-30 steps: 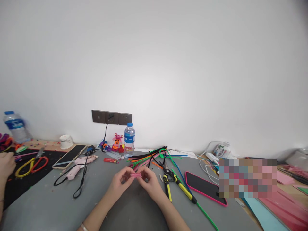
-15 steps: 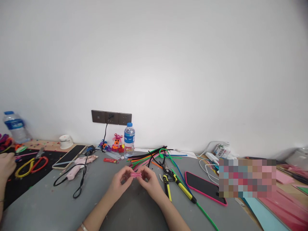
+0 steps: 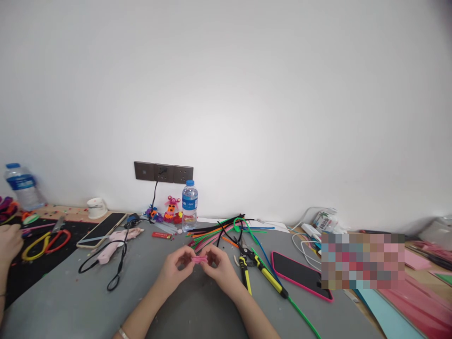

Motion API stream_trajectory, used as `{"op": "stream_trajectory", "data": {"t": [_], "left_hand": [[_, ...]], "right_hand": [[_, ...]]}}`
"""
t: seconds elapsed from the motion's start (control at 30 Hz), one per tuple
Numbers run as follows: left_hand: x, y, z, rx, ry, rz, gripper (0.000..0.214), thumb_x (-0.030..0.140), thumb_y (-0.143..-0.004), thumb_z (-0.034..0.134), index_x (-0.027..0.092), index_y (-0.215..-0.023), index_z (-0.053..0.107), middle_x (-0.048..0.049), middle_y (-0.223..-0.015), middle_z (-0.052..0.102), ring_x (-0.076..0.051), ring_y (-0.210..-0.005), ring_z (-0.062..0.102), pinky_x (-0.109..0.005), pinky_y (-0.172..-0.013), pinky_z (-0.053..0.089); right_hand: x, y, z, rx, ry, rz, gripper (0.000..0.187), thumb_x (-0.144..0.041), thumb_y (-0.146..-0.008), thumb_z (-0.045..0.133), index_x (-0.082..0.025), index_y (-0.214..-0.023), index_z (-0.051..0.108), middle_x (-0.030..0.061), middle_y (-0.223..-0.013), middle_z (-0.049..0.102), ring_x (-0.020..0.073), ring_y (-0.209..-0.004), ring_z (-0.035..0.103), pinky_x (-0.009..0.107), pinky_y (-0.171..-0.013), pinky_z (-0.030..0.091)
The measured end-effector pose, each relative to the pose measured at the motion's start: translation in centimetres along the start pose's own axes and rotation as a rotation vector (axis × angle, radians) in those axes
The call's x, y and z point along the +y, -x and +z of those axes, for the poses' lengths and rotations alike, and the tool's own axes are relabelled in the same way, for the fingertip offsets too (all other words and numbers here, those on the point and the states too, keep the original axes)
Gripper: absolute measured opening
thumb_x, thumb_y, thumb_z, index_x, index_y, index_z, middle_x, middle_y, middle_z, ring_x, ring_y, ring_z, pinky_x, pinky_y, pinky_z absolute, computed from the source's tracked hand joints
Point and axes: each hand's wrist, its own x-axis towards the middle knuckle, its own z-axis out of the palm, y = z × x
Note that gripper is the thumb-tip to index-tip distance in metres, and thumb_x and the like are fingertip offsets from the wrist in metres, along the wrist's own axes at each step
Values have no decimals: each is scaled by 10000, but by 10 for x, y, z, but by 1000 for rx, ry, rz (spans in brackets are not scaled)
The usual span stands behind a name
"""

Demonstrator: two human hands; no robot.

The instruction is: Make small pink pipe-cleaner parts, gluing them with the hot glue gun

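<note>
Between my two hands is a small pink fuzzy piece [image 3: 199,259], which looks like bent pipe cleaner. My left hand [image 3: 177,264] pinches its left end between thumb and fingertips. At the other end, my right hand [image 3: 219,265] pinches it the same way. Behind my hands lies a bundle of coloured pipe cleaners [image 3: 213,230] in black, orange, green and pink. Pliers with yellow and black handles [image 3: 270,278] rest just right of my right hand, with their handles spread.
A water bottle [image 3: 189,207] stands near the wall beside small pipe-cleaner figures [image 3: 172,210]. A pink glue gun [image 3: 112,246] with a looping cord and a phone [image 3: 102,230] lie left. Another phone [image 3: 302,275] lies right. At far left are scissors [image 3: 45,246] and another person's hand [image 3: 10,242].
My hands stay almost in place, with the pink piece still between them. It has shifted very slightly down. Nothing else has visibly moved.
</note>
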Motion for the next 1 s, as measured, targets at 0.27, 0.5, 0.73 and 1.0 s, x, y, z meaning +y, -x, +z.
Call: {"op": "stream_trajectory", "data": {"t": [0.27,0.5,0.73,1.0], "left_hand": [[-2,0,0,-9,35,-24,66,228,-782,623,162,-785,622,-6,-729,582,-157,-699,577,-232,-660,490],[2,0,0,-9,45,-39,94,248,-772,636,154,-775,632,-13,-725,598,-159,-690,583,-240,-655,497],[3,0,0,-15,35,-44,90,241,-775,639,151,-775,645,-17,-731,616,-159,-696,593,-239,-656,500],[-1,0,0,-5,46,-24,97,250,-792,650,154,-779,654,-18,-729,634,-162,-696,611,-236,-654,513]], "right_hand": [[1,-1,-1,-22,-48,5,51,-143,-736,593,-176,-767,570,-25,-715,541,116,-628,467,228,-600,350],[-2,-1,-2,-21,-35,11,39,-144,-731,587,-169,-761,582,-19,-701,554,122,-633,483,233,-606,365],[-1,-1,-2,-25,-36,9,50,-137,-719,575,-171,-755,581,-14,-711,568,131,-657,516,239,-629,390],[-1,-2,-2,-21,-35,18,39,-156,-723,591,-178,-748,570,-17,-705,562,133,-648,514,239,-622,386]]}}
